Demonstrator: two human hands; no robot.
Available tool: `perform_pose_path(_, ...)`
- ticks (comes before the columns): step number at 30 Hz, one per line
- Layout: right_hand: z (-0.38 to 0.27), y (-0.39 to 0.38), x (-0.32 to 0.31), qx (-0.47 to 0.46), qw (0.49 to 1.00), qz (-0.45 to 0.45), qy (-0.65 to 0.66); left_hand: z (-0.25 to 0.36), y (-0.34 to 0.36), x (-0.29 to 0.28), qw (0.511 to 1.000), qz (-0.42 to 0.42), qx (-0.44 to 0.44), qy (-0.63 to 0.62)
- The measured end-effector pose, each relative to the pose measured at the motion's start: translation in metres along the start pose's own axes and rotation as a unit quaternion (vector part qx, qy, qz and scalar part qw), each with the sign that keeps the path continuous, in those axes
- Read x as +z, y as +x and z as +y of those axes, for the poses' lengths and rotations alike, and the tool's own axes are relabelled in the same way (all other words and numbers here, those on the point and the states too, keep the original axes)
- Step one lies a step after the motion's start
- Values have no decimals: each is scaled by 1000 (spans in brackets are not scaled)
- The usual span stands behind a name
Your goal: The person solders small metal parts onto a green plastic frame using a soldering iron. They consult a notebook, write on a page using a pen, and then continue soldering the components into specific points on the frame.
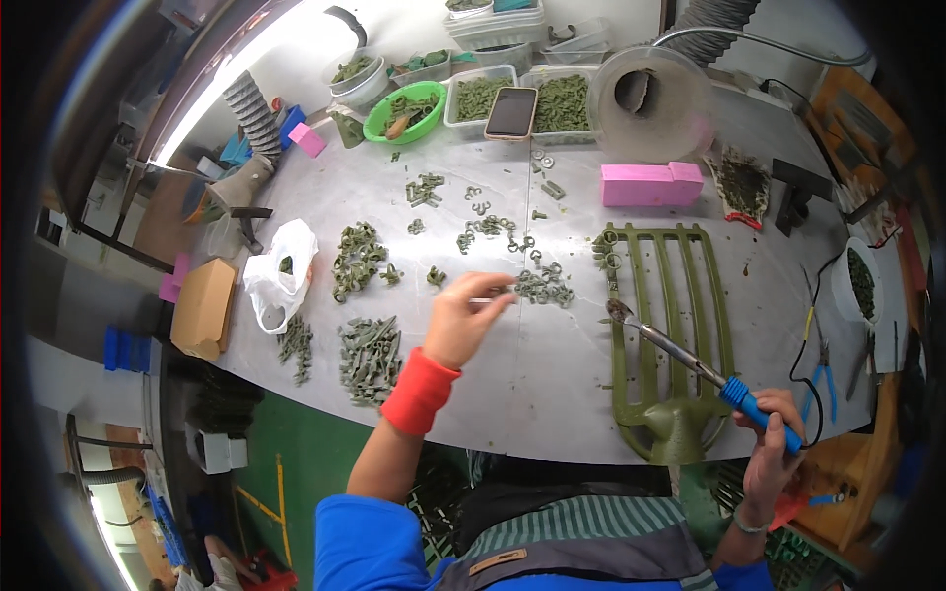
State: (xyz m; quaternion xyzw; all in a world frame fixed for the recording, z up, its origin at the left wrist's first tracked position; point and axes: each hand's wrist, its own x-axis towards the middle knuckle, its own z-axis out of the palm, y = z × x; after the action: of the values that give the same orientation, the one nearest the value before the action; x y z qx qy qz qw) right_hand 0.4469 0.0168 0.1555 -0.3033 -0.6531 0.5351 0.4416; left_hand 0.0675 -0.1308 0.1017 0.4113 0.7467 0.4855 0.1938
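Observation:
My left hand (468, 305), with a red wristband, pinches a slim, pale item, probably tweezers, beside a pile of small grey-green parts (547, 288). My right hand (774, 443) grips the blue handle of a soldering iron (690, 362), whose metal tip is over the left bar of an olive-green branched plastic frame (670, 251), near small attached rings. Left of my hands lie piles of curved green pieces (357, 256) and elongated pieces (370, 360). Small loose pieces (485, 225) are scattered farther back.
Green-filled tubs (478, 98), a phone (511, 113), a green bowl (402, 113) and ducting line the back. A pink block (650, 184), glove (741, 187), blue pliers (826, 389) and white bowl (857, 281) are right; a bag (281, 276) and carton (204, 310) left. Someone (222, 561) is lower left.

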Motion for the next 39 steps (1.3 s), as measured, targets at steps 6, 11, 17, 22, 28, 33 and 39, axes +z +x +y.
perform_pose_path(6,-2,-2,-4,-14,1000,-15,1,35,13,38,987,-130,90,6)
perform_pose_path(11,2,-4,-4,-9,1000,-19,-20,47,23,71,987,-98,123,29)
perform_pose_path(17,15,-3,1,-14,999,-28,-9,46,39,94,928,-17,287,235)
perform_pose_path(22,26,-2,7,-22,999,-34,12,44,42,103,919,-21,286,269)
perform_pose_path(28,35,3,15,-19,999,-32,20,43,48,107,912,-32,284,293)
perform_pose_path(33,29,4,8,-29,998,-47,-4,43,49,106,911,-36,286,296)
perform_pose_path(39,7,-4,-15,-6,998,-45,-36,45,49,107,915,-24,279,291)
